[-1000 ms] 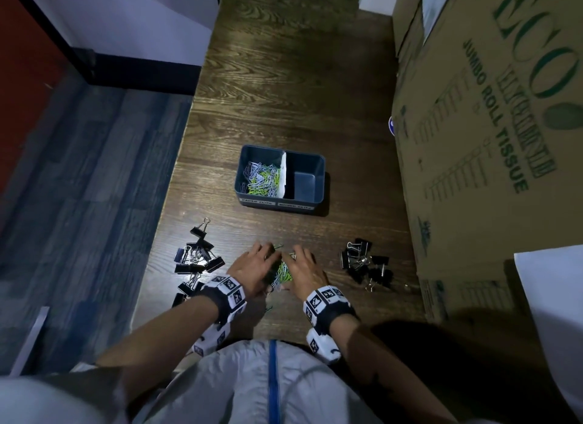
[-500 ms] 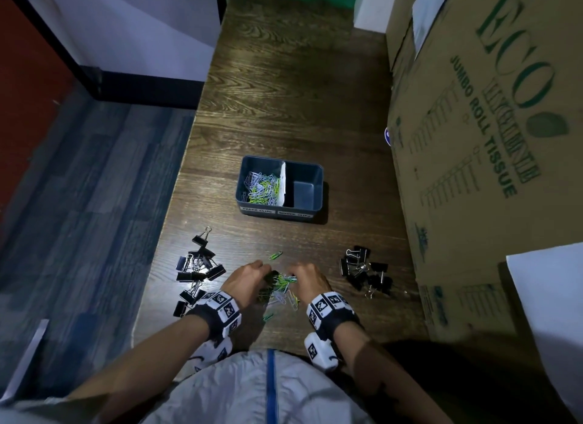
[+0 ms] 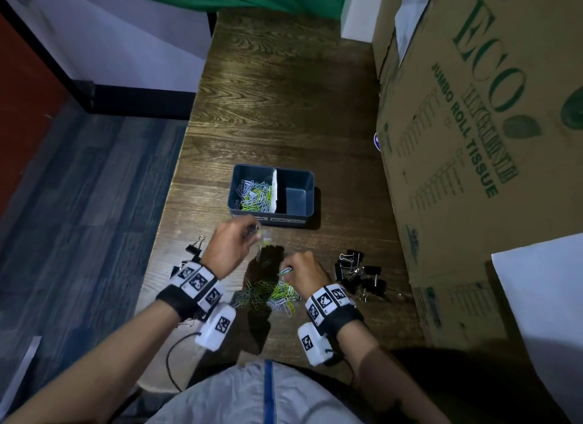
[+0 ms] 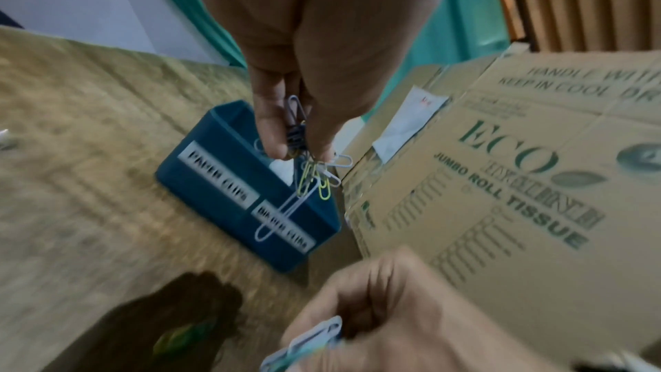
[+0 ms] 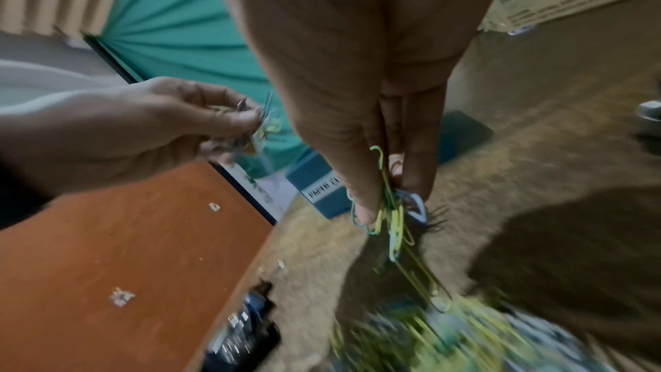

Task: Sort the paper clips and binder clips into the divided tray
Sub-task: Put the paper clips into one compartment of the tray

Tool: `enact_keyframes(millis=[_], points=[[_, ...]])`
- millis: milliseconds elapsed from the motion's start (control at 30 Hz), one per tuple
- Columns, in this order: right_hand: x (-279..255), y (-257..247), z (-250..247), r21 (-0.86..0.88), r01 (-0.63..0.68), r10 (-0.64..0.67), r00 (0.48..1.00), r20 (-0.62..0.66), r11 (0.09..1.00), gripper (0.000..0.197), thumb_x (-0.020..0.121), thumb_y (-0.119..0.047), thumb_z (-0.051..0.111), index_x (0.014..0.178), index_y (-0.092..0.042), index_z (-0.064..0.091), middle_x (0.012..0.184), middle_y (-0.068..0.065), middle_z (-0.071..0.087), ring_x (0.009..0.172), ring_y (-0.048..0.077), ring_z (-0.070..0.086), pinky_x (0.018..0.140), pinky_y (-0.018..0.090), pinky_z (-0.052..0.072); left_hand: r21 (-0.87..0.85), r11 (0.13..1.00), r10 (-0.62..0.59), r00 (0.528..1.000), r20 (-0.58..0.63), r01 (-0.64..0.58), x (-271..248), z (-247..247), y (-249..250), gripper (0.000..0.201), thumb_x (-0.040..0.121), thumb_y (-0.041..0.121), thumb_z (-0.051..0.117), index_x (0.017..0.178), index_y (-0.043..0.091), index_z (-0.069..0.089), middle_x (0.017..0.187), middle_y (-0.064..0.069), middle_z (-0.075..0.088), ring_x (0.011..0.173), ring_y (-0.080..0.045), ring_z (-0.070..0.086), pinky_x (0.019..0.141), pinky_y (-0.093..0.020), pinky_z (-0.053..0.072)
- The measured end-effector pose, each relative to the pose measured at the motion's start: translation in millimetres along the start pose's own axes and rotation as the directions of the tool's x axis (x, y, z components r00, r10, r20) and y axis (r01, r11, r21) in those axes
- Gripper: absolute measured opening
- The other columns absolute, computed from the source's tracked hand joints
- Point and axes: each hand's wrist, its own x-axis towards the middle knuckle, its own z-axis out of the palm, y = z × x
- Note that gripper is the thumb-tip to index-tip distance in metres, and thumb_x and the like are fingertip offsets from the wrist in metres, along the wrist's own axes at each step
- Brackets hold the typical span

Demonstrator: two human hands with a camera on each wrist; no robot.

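Observation:
A blue divided tray (image 3: pixel 310 175) sits mid-table; its left compartment holds paper clips (image 3: pixel 254 194), its right compartment looks empty. My left hand (image 3: pixel 255 234) is raised just in front of the tray and pinches a dangling bunch of paper clips (image 4: pixel 314 177). My right hand (image 3: pixel 287 270) pinches another bunch of green and yellow clips (image 5: pixel 393 225) just above the loose paper clip pile (image 3: pixel 274 292). Black binder clips lie in two heaps, one on the left (image 3: pixel 195 250) partly behind my left wrist, one on the right (image 3: pixel 359 273).
A large cardboard box (image 3: pixel 473 139) walls off the table's right side, close to the tray and the right heap. The table's left edge (image 3: pixel 176 177) drops to the floor. A white sheet (image 3: pixel 542 297) lies at the near right.
Both hands have closed on paper clips from the pile. The left hand has lifted and moved forward towards the tray; the right hand has risen slightly above the pile.

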Motion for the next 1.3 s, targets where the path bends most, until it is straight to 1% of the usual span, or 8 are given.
enact_keyframes(millis=[333, 533, 667, 767, 933, 1033, 1200, 1300], points=[[38.4, -54.9, -57.5, -0.001, 0.141, -0.14, 0.984, -0.114, 0.99, 0.009, 0.079, -0.007, 0.08, 0.087, -0.01, 0.077, 0.091, 0.011, 0.073, 0.086, 0.024, 0.068, 0.081, 0.038, 0.058, -0.08, 0.984, -0.162, 0.987, -0.02, 0.16, 95.2, -32.2, -11.1, 0.026, 0.082, 0.02, 0.076, 0.104, 0.01, 0.067, 0.092, -0.01, 0.071, 0.082, -0.02, 0.067, 0.075, -0.035, 0.057], [78.0, -83.5, -91.9, 0.035, 0.136, -0.124, 0.963, -0.24, 0.99, 0.016, 0.083, -0.013, 0.079, 0.098, -0.014, 0.078, 0.115, 0.015, 0.07, 0.106, 0.032, 0.066, 0.09, 0.037, 0.055, -0.027, 0.955, -0.296, 0.952, -0.08, 0.295, 51.2, -22.9, -45.3, 0.012, 0.088, 0.011, 0.066, 0.099, 0.014, 0.069, 0.09, -0.005, 0.071, 0.082, -0.02, 0.066, 0.072, -0.03, 0.053], [99.0, -95.6, -97.9, 0.092, 0.12, -0.094, 0.963, -0.252, 0.988, 0.021, 0.083, -0.019, 0.079, 0.104, -0.017, 0.076, 0.105, 0.008, 0.073, 0.079, 0.024, 0.072, 0.061, 0.024, 0.05, 0.062, 0.946, -0.321, 0.944, 0.076, 0.317, 3.8, -1.0, -55.6, 0.012, 0.087, 0.01, 0.067, 0.095, 0.019, 0.069, 0.084, 0.001, 0.07, 0.075, -0.014, 0.064, 0.067, -0.023, 0.047], [101.6, -89.7, -91.2, 0.16, 0.096, -0.056, 0.97, -0.237, 0.982, 0.036, 0.079, -0.026, 0.083, 0.113, -0.019, 0.072, 0.1, 0.002, 0.074, 0.087, 0.02, 0.068, 0.077, 0.03, 0.054, 0.153, 0.943, -0.323, 0.921, 0.217, 0.295, -25.9, 19.7, -66.7, 0.018, 0.082, 0.008, 0.067, 0.095, 0.021, 0.07, 0.084, -0.001, 0.072, 0.076, -0.017, 0.066, 0.068, -0.027, 0.051], [73.7, -53.3, -44.5, 0.122, 0.069, -0.051, 0.988, -0.146, 0.99, 0.02, 0.079, -0.018, 0.082, 0.097, -0.019, 0.073, 0.084, -0.001, 0.072, 0.078, 0.015, 0.067, 0.076, 0.029, 0.057, 0.326, 0.927, -0.318, 0.85, 0.42, 0.185, -60.5, 50.1, -73.7, 0.029, 0.078, 0.027, 0.066, 0.105, 0.024, 0.06, 0.1, -0.002, 0.067, 0.094, -0.023, 0.064, 0.075, -0.031, 0.049], [51.9, -21.5, -14.8, 0.047, 0.0, -0.001, 1.0, 0.007, 0.999, 0.023, 0.082, -0.014, 0.079, 0.104, -0.017, 0.074, 0.098, 0.003, 0.074, 0.088, 0.02, 0.07, 0.081, 0.034, 0.058, 0.389, 0.904, -0.344, 0.839, 0.422, 0.176, -75.7, 64.7, -71.9, 0.046, 0.078, 0.039, 0.064, 0.117, 0.022, 0.047, 0.112, -0.005, 0.058, 0.097, -0.028, 0.063, 0.079, -0.038, 0.052], [15.3, 20.3, 21.4, -0.086, -0.109, 0.125, 0.97, 0.211, 0.99, 0.068, 0.078, -0.026, 0.083, 0.137, -0.024, 0.05, 0.146, 0.008, 0.039, 0.128, 0.033, 0.049, 0.104, 0.049, 0.044, 0.502, 0.839, -0.462, 0.761, 0.457, 0.208, -81.7, 77.6, -74.7, 0.072, 0.077, 0.037, 0.075, 0.13, 0.014, 0.032, 0.122, -0.012, 0.048, 0.101, -0.034, 0.062, 0.08, -0.043, 0.052], [5.8, 30.4, 43.7, -0.169, -0.049, 0.087, 0.971, 0.225, 0.984, 0.096, 0.065, -0.034, 0.09, 0.142, -0.035, 0.033, 0.14, 0.005, 0.029, 0.126, 0.033, 0.045, 0.101, 0.051, 0.046, 0.46, 0.863, -0.428, 0.788, 0.443, 0.21, -79.2, 86.3, -63.9, 0.065, 0.079, 0.029, 0.072, 0.128, 0.014, 0.033, 0.12, -0.013, 0.05, 0.099, -0.035, 0.062, 0.081, -0.043, 0.052]])
